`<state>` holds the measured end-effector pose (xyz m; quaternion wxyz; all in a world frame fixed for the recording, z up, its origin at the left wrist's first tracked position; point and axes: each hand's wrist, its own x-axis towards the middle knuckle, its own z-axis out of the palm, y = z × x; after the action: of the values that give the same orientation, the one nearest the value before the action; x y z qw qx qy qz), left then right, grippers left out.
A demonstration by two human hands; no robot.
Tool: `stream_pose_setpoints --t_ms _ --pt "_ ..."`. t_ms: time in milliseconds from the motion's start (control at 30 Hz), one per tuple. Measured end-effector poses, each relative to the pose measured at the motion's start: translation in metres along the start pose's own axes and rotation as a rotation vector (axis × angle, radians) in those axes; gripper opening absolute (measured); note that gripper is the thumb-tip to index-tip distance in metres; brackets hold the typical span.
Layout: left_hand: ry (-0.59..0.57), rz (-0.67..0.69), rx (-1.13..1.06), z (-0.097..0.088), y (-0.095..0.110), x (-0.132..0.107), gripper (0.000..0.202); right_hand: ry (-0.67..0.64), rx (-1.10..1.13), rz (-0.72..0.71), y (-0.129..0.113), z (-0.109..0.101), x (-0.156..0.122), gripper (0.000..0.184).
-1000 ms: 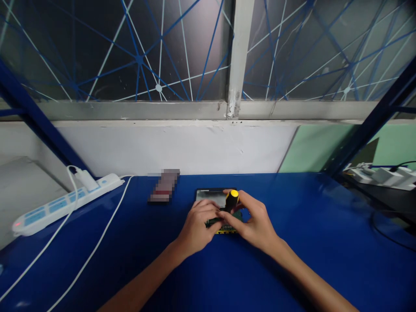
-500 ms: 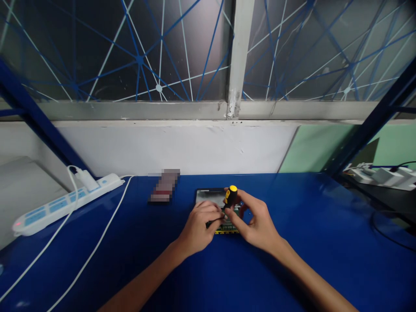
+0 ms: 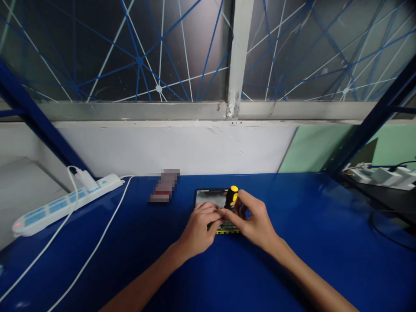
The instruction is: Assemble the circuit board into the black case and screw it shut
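My right hand (image 3: 255,219) is closed around a black and yellow screwdriver (image 3: 232,197), its handle upright with the yellow end on top. Below the hands lies a flat device (image 3: 208,197) with a dark rim and a grey panel. Along its near side a green circuit board (image 3: 227,227) with a yellow edge shows between the hands. My left hand (image 3: 199,227) rests over the device's left part, thumb and fingers drawn together close to the right fingertips. What the left fingers pinch, if anything, is hidden, and so is the screwdriver's tip.
A blurred-out flat object (image 3: 164,186) lies on the blue table (image 3: 130,260) left of the device. Further left are a white power strip (image 3: 65,206) and white cables (image 3: 107,229). White adapters (image 3: 383,175) sit at the far right, near a blue post.
The screwdriver handle has shifted slightly right and tilted a little. My right thumb and index finger have moved toward the left fingertips. My left hand stays almost still.
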<state>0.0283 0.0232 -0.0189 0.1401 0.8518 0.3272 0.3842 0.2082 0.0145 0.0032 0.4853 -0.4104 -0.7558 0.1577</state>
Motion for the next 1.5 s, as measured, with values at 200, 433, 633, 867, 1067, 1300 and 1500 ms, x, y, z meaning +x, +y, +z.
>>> stream_pose_setpoints --t_ms 200,433,633,867,1067,1300,1500 --pt "0.002 0.079 -0.008 -0.001 -0.005 0.000 0.018 0.088 0.068 0.089 0.006 -0.005 0.004 0.022" --pt "-0.086 0.164 0.099 0.000 0.000 -0.003 0.019 0.401 -0.049 0.191 0.043 -0.041 0.013 0.026" --pt "-0.085 0.181 0.172 0.003 0.003 -0.007 0.017 0.347 -0.199 0.258 0.072 -0.053 0.015 0.032" --pt "-0.084 0.183 0.182 0.003 0.004 -0.007 0.016 0.288 -0.186 0.271 0.078 -0.047 0.013 0.034" --pt "-0.096 0.172 0.188 0.004 0.006 -0.008 0.016 0.250 -0.198 0.263 0.077 -0.044 0.011 0.034" --pt "-0.094 0.182 0.187 0.003 0.006 -0.009 0.015 0.266 -0.164 0.265 0.075 -0.044 0.012 0.033" --pt "-0.038 0.135 0.120 0.003 0.008 -0.006 0.016 0.315 0.143 0.322 0.055 -0.045 0.015 0.029"
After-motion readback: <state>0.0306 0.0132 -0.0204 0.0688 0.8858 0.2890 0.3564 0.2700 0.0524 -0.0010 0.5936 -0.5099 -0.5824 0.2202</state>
